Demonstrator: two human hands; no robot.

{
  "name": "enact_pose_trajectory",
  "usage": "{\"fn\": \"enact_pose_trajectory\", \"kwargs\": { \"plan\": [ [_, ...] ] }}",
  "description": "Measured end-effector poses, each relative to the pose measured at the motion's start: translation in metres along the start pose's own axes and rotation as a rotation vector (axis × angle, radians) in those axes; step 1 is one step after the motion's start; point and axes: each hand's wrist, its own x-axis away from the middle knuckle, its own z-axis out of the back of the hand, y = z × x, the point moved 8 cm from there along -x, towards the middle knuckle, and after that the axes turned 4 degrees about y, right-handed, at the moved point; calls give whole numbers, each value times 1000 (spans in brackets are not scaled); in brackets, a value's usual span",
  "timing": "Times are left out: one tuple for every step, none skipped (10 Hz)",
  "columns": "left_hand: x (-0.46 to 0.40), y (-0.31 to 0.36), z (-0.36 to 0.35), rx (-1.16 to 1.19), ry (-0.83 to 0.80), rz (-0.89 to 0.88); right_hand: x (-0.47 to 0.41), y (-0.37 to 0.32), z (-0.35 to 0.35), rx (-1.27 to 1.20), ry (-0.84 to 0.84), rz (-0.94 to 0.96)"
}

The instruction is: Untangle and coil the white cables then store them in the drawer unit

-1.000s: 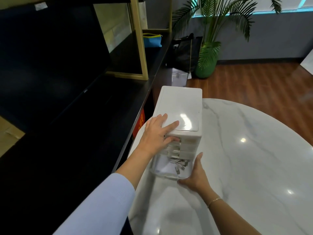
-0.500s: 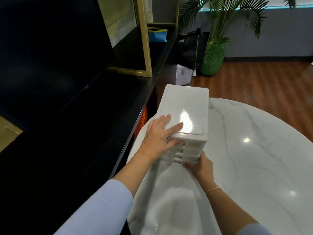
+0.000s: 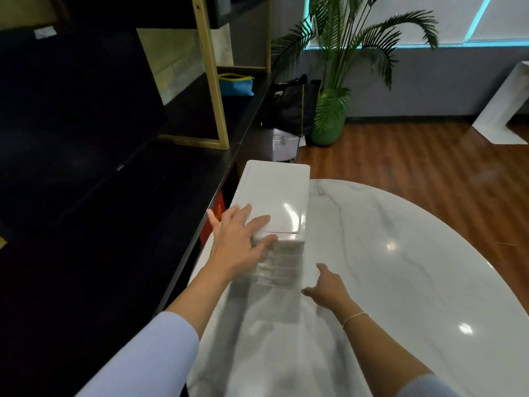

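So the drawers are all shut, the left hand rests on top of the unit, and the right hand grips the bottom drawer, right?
Not quite. In the head view the right hand is open and off the drawer unit, touching nothing. The left hand does rest on top, drawers shut.

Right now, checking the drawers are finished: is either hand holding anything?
Nothing is gripped. The left hand rests flat on the drawer unit; the right hand is off it.
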Motion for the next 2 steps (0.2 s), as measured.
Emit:
{"fn": "enact_pose_trajectory", "kwargs": {
  "plan": [
    [-1,17,2,-10,76,151,4,26,25,82,-15,4],
    [3,67,-5,13,152,133,19,58,59,114,10,-16]
  ]
}}
